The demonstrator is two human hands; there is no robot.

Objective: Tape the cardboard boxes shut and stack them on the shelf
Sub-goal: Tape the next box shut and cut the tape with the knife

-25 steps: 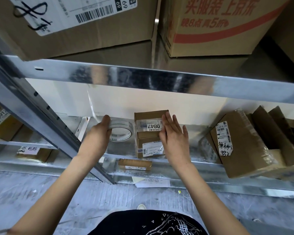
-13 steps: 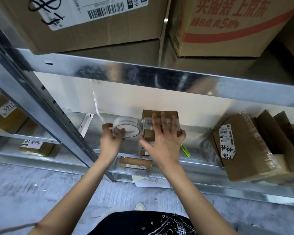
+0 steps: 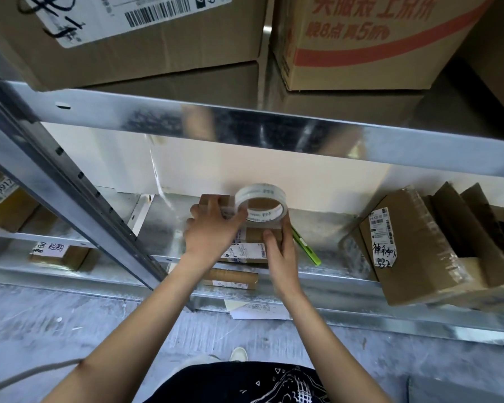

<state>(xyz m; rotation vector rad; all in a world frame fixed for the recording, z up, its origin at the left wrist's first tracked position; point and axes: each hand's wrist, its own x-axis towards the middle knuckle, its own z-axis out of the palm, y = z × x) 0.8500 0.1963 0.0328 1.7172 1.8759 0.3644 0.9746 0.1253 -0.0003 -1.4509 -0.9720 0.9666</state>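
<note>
Both hands are in on the small cardboard box (image 3: 258, 234), which sits on the metal shelf (image 3: 326, 228), stacked on a second labelled box (image 3: 245, 253) beneath it. The left hand (image 3: 213, 232) lies over the small box's left end and pinches the near edge of the clear tape roll (image 3: 261, 205) between thumb and fingers (image 3: 208, 203). The roll stands tilted on the top of that box, its open core facing the camera. The right hand (image 3: 281, 253) clasps the box's right front corner, thumb on the front face, fingers wrapped round the right side.

Just right of the small box, a green pen-like tool (image 3: 306, 247) lies slanted on the shelf, close beside the right hand's knuckles. Further right of the box, well apart, a larger taped parcel (image 3: 410, 248) with a handwritten label leans against folded cardboard. Below the small box, on the next level down, lies a flat little carton (image 3: 230, 279), and under that a loose paper sheet (image 3: 256, 309) on the floor.

Above the box runs the upper shelf's shiny front beam (image 3: 274, 126), carrying two big cartons. Left of the box, a slanted steel upright (image 3: 70, 181) crosses the view, right by the left forearm.
</note>
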